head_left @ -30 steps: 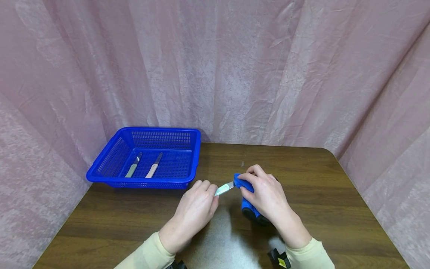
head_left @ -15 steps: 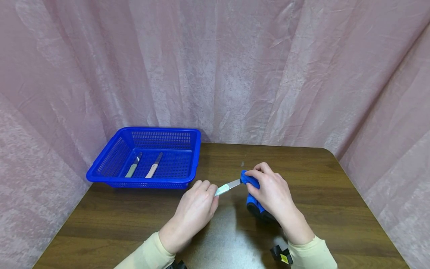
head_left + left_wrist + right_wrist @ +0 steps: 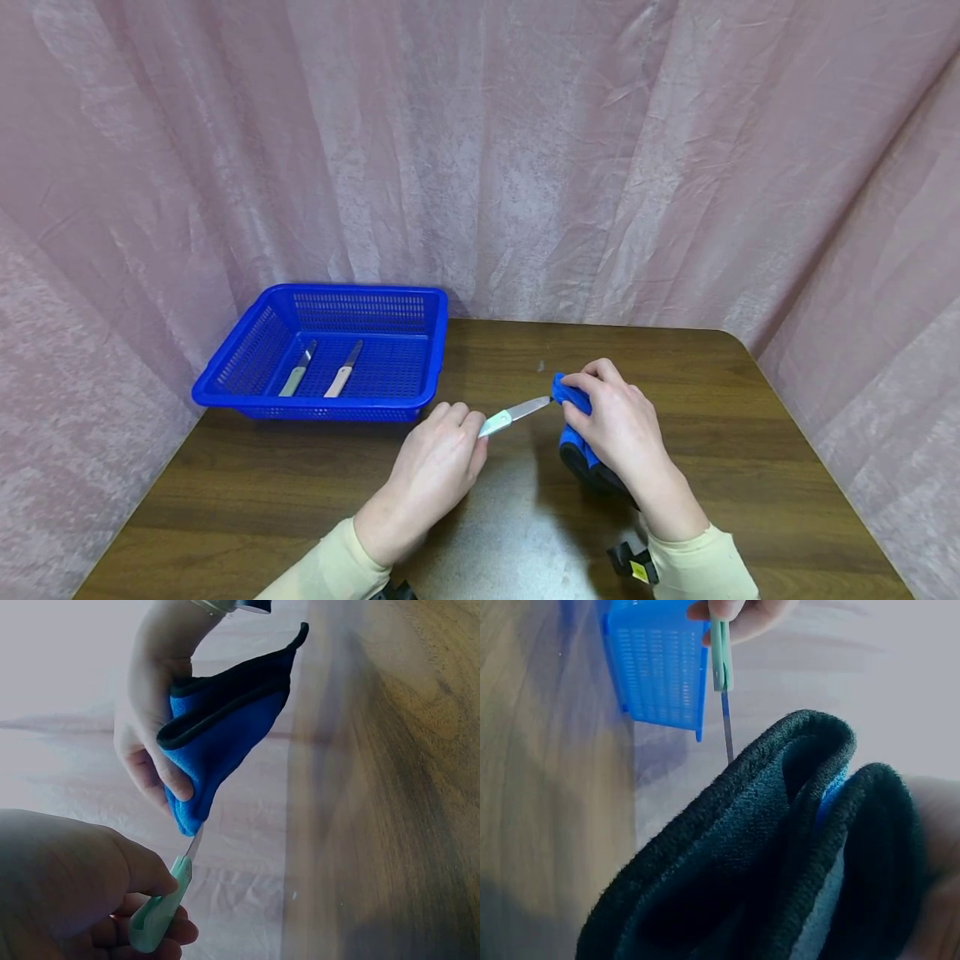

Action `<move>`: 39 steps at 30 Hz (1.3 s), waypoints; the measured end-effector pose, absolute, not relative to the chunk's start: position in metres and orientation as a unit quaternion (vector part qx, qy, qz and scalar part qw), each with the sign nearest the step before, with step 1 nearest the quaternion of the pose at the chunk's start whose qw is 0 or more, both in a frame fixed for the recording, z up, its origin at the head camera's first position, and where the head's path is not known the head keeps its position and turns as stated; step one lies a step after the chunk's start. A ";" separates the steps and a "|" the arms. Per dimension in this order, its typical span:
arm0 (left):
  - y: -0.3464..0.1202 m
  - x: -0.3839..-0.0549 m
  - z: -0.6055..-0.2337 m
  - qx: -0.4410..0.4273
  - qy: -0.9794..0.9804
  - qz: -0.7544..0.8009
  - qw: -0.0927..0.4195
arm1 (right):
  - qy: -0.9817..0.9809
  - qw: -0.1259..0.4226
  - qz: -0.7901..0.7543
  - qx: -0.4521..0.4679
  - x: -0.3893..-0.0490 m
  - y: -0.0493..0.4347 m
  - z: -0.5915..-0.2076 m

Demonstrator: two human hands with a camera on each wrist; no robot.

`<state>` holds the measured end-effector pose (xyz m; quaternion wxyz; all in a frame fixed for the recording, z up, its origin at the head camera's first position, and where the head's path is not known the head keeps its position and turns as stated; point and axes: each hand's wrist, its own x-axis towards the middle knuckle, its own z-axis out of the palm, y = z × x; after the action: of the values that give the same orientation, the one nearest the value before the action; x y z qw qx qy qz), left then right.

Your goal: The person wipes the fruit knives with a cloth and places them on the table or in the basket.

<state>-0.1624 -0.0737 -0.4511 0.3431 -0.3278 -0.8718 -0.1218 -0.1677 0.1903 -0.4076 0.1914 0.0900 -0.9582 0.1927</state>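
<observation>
In the head view my left hand [image 3: 431, 467] grips the mint-green handle of a small folding knife [image 3: 497, 422]. Its blade is out and points to the right. A folded blue cloth [image 3: 574, 440] with black edging is pinched between the thumb and fingers of my right hand [image 3: 618, 421], right at the blade's tip. From the left wrist, the cloth [image 3: 232, 727] fans out above the knife handle [image 3: 156, 921] and overlaps the end of the blade. The dark-edged folds of the cloth [image 3: 735, 840] fill much of the right wrist view and hide the blade's tip there.
A blue perforated plastic basket [image 3: 322, 410] stands at the back left of the wooden table [image 3: 712, 433]. Inside it lie a pale green-handled knife [image 3: 293, 381] and a pink-handled knife [image 3: 340, 380]. Pink curtains [image 3: 480, 167] hang behind the table and at both sides.
My right hand has drawn the cloth along the blade to the right, away from the handle. More of the blade shows now. My left hand and the knife have stayed in place.
</observation>
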 end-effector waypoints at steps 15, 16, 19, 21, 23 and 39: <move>-0.073 -0.161 -0.454 -0.319 -0.878 -0.086 0.347 | -0.942 0.235 0.208 0.117 -0.165 0.186 -0.404; -0.073 -0.161 -0.454 -0.318 -0.879 -0.086 0.346 | -0.942 0.235 0.208 0.118 -0.165 0.186 -0.404; -0.073 -0.161 -0.453 -0.315 -0.883 -0.085 0.338 | -0.943 0.233 0.207 0.119 -0.164 0.186 -0.404; -0.073 -0.161 -0.453 -0.314 -0.885 -0.085 0.332 | -0.943 0.233 0.207 0.119 -0.164 0.186 -0.404; -0.073 -0.161 -0.452 -0.312 -0.887 -0.085 0.328 | -0.942 0.233 0.207 0.119 -0.164 0.186 -0.404; -0.072 -0.163 -0.452 -0.307 -0.886 -0.116 0.327 | -0.944 0.225 0.208 0.120 -0.164 0.184 -0.404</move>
<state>-0.1628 -0.0721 -0.4519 0.3268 -0.3068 -0.8863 -0.1161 -0.1640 0.1844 -0.4037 0.2251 0.1196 -0.9443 0.2084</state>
